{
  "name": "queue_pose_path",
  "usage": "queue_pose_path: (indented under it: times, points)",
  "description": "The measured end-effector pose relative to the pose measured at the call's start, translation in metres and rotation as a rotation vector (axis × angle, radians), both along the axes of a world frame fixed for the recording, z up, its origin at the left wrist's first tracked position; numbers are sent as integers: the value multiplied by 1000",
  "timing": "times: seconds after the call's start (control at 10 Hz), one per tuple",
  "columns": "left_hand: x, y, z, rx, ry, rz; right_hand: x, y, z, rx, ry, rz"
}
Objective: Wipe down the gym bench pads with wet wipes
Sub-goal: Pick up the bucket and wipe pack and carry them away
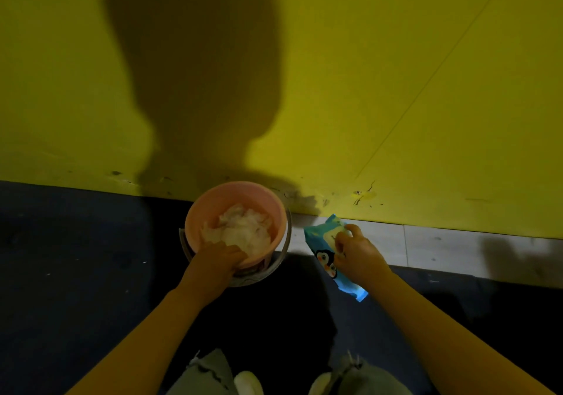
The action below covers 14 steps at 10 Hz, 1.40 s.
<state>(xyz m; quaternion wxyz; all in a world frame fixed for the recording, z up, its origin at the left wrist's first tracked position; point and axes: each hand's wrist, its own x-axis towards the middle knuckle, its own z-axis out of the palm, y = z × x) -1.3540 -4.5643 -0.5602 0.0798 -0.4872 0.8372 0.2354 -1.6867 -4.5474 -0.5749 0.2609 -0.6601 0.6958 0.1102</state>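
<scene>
A small pink bucket (213, 202) stands on the dark floor against a yellow wall, holding crumpled white wipes (243, 230). My left hand (216, 257) reaches over the bucket's near rim, its fingers resting on the wipes. To the right lies a blue wet-wipe pack (323, 242) with a penguin picture. My right hand (356, 254) is on top of the pack, fingers curled and pinching at its middle. No bench pad is in view.
The yellow wall (396, 90) fills the upper half and carries my shadow. A pale baseboard strip (441, 245) runs along its foot on the right. Dark floor (76, 272) spreads left and right. My knees and shoes (248, 382) show at the bottom.
</scene>
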Motion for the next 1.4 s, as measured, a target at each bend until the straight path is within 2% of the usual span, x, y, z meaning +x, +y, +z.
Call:
queue_pose_path:
  times: [0.1, 0.3, 0.4, 0.5, 0.6, 0.8, 1.0, 1.2, 1.3, 1.4]
  points:
    - [-15, -20, -64, -65, -94, -87, -9, -17, -69, 25, -13, 12]
    - [-26, -43, -162, -89, -118, -292, -18, -42, -173, 148, 103, 168]
    - [-29, -51, -193, -75, -153, -399, -20, -51, -208, 146, 152, 198]
    - [-26, -61, -203, -145, -131, -523, -23, -57, -232, 91, 198, 229]
    - [-15, -61, -205, -208, -90, -554, -24, -62, -248, 14, 265, 277]
    - [-14, -51, -228, -299, -75, -534, -26, -61, -265, -71, 311, 258]
    - [-24, -55, -232, -321, -161, -592, -27, -55, -260, 42, 211, 106]
    - [-14, -62, -232, -346, -272, -583, -33, -54, -239, 2, 180, 42]
    - [-15, -64, -217, -278, -302, -480, -30, -54, -216, -8, 163, 16]
    - [-17, -63, -199, -110, -365, -362, -28, -54, -182, -43, 117, -12]
